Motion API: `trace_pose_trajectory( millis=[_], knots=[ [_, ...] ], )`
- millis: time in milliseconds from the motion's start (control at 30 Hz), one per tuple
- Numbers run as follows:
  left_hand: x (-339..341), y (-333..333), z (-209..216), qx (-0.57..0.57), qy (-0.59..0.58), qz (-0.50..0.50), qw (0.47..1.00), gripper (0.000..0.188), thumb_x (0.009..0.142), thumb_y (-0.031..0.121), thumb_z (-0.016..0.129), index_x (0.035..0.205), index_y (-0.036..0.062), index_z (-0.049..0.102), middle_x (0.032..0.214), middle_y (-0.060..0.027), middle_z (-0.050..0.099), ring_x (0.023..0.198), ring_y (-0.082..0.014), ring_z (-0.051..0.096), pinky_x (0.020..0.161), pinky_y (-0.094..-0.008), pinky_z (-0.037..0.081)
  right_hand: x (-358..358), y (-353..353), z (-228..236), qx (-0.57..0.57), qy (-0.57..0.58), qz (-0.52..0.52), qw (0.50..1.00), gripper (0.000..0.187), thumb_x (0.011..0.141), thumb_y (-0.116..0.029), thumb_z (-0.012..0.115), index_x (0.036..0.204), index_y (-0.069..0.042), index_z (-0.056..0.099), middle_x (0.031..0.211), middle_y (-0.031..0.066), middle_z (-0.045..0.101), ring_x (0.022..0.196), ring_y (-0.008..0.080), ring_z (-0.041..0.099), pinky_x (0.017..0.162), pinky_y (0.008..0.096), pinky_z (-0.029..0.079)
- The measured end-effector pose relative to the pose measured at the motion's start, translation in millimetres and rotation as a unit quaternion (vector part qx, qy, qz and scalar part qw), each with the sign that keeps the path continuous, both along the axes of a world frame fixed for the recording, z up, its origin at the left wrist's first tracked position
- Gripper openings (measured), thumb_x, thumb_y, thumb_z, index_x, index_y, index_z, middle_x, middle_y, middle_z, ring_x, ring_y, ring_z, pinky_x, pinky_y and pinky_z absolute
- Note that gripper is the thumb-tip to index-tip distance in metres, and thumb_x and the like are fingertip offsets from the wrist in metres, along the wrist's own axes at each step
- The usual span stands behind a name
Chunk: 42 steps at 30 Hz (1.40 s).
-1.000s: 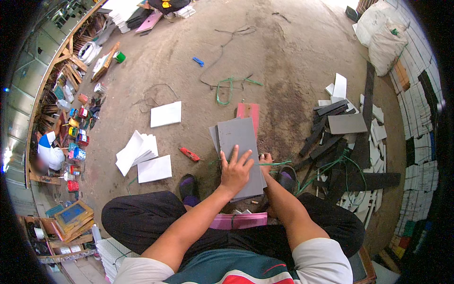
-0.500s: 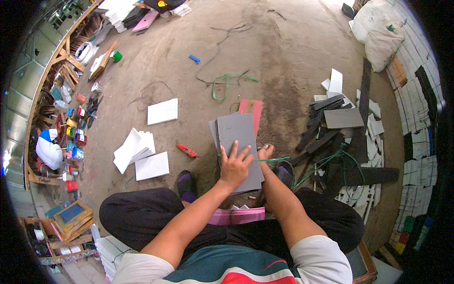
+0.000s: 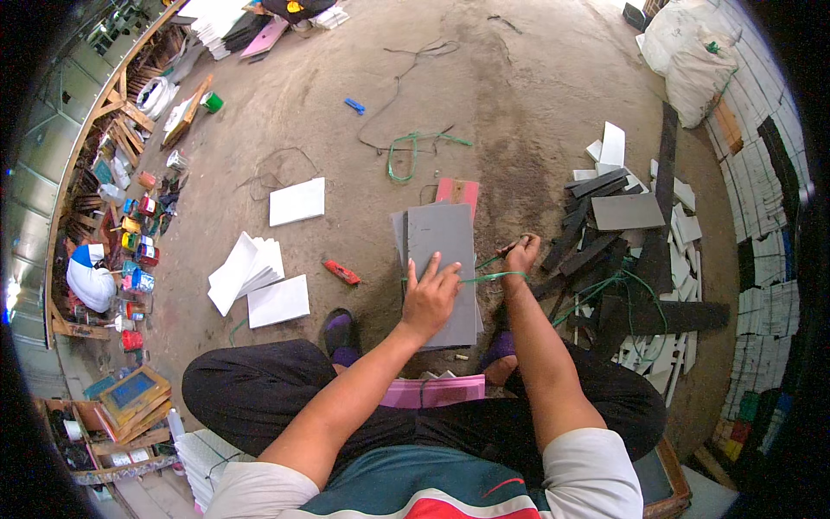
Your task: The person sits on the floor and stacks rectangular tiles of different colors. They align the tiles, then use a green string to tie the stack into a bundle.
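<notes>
A stack of grey rectangular sheets (image 3: 441,229) lies between my feet, its layers slightly out of line. My left hand (image 3: 430,298) rests flat on its top with the fingers spread. Green cord (image 3: 486,278) runs from the stack's right side to my right hand (image 3: 521,257), which is closed around it just right of the stack. A darker bit of cord shows beside those fingers. From under the far end of the grey sheets a pink-red piece (image 3: 458,190) sticks out. How the cord passes beneath the stack is hidden.
White sheets (image 3: 278,307) and a red cutter-like tool (image 3: 341,272) lie to the left. On the right is a heap of black strips (image 3: 596,258), white offcuts and tangled green cord. Pink sheets (image 3: 437,392) lie near my lap. Paint pots (image 3: 143,253) line the far left.
My right hand has moved right and away from me, drawing the green cord out straighter. The grey stack has shifted slightly right and turned straighter, with my left hand still on it.
</notes>
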<state>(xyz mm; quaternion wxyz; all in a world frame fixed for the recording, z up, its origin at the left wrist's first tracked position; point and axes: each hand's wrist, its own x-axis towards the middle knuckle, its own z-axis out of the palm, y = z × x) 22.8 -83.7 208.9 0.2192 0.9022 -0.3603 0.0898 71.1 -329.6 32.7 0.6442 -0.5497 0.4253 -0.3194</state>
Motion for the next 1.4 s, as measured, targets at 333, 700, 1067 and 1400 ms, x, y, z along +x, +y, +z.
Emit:
trace_pose_trajectory(
  millis=[333,700,1067,1400],
  knots=[
    [3,-6,-3,-0.002,0.015,0.006,1.000,0.022,0.100,0.022,0.057,0.116,0.0065,0.063,0.133,-0.0057,0.065,0.136,-0.0349,0.052,0.109,-0.0724,0.030,-5,-54,51,-0.091,-0.028,0.017,0.995,0.014,0.110,-0.020,0.041,0.105,-0.011,0.051,0.082,0.0048,0.061,0.064,0.0161,0.057,0.059,0.0362,0.049],
    [6,-13,-8,-0.107,0.049,0.031,0.993,0.019,0.104,0.020,0.052,0.112,0.0048,0.058,0.119,-0.0139,0.068,0.128,-0.0358,0.059,0.109,-0.0651,0.035,-30,-78,56,-0.206,0.216,-0.038,0.954,0.021,0.108,-0.023,0.044,0.111,-0.008,0.058,0.096,0.0111,0.065,0.082,0.0319,0.063,0.076,0.0476,0.047],
    [100,94,-73,-0.182,-0.043,0.525,0.830,0.044,0.105,0.032,0.051,0.133,-0.0025,0.053,0.131,-0.0235,0.059,0.124,-0.0386,0.054,0.106,-0.0469,0.039,-37,-75,47,-0.502,0.340,-0.039,0.795,0.035,0.103,-0.026,0.055,0.133,-0.008,0.060,0.127,0.0170,0.064,0.118,0.0379,0.059,0.103,0.0471,0.043],
    [91,64,-149,-0.381,0.437,0.340,0.741,0.079,0.103,0.064,0.037,0.140,-0.0043,0.052,0.145,-0.0197,0.054,0.136,-0.0324,0.048,0.117,-0.0432,0.033,0,33,50,0.315,0.069,0.313,0.893,0.057,0.104,-0.053,0.045,0.134,-0.008,0.061,0.129,0.0108,0.065,0.121,0.0287,0.059,0.102,0.0400,0.046]
  ],
)
